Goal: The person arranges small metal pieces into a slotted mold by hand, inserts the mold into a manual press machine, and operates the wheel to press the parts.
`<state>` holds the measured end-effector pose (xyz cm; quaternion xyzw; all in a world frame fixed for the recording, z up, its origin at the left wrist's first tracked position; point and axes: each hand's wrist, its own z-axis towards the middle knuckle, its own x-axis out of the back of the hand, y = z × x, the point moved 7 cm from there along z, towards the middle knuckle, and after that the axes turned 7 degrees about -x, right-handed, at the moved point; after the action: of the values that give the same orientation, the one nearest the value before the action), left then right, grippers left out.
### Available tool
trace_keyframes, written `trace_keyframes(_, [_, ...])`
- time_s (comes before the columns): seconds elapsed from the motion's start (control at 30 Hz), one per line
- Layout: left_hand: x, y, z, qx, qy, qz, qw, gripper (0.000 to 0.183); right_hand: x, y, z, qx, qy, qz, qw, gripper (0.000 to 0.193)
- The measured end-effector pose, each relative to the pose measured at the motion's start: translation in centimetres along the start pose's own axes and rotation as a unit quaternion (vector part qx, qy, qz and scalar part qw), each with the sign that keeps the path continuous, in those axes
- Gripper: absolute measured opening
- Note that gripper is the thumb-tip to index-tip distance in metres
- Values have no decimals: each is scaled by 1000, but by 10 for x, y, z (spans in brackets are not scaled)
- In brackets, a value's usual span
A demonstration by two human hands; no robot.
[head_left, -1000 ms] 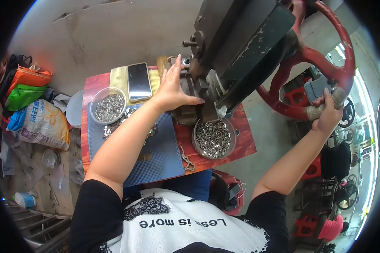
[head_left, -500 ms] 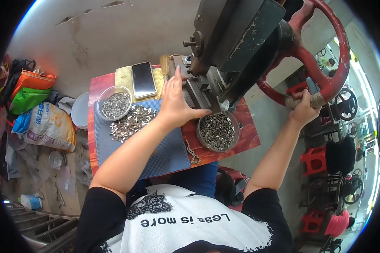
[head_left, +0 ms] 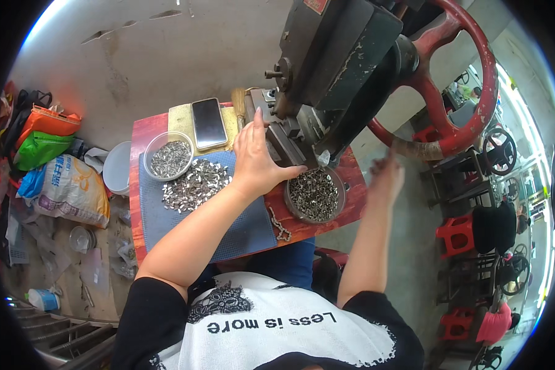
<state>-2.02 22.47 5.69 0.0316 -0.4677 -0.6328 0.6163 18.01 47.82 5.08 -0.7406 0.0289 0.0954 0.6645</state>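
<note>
My left hand (head_left: 257, 161) lies at the near edge of the press base, thumb and fingers stretched wide apart around the metal die block (head_left: 288, 142). Off the handwheel (head_left: 435, 150), my right hand (head_left: 385, 176) hangs in the air, smeared by motion so its fingers are unclear. The dark hand press (head_left: 351, 61) stands over the table's far side. Under its front corner sits a clear round tub (head_left: 315, 196) of small metal pieces. A second clear tub (head_left: 169, 156) of thin metal pieces stands left, beside a loose heap (head_left: 196, 185) of metal pieces on a blue mat (head_left: 240, 225).
A phone (head_left: 209, 123) lies on a yellow cloth beside a brush (head_left: 238, 105). A short chain strip (head_left: 280, 224) rests near the table's front edge. A white bucket (head_left: 117, 168) and bags (head_left: 71, 188) stand left. Red stools (head_left: 455, 234) and other presses line the right.
My right hand has let go of the handwheel and moved left and down toward the table. The left hand keeps its place at the press base.
</note>
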Motion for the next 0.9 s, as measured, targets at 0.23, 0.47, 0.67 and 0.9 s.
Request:
trace_keyframes(0.23, [0,1,0,3,0,11,1000,139,-118,4,-86,347,-281,-297,844,23])
trace_keyframes(0.47, [-6,5,1,-7,0,-8,1000,140,-137,21,-81,355,-333,-344,803,22])
trace_keyframes(0.67, [14,55,0,-196,68,-3,978,133,-96,-2,-104,227,-387,-258,856,31])
trace_keyframes(0.9, [-8,88,-34,-218,-45,15,975,128,-27,15,-101,127,-350,-330,868,25])
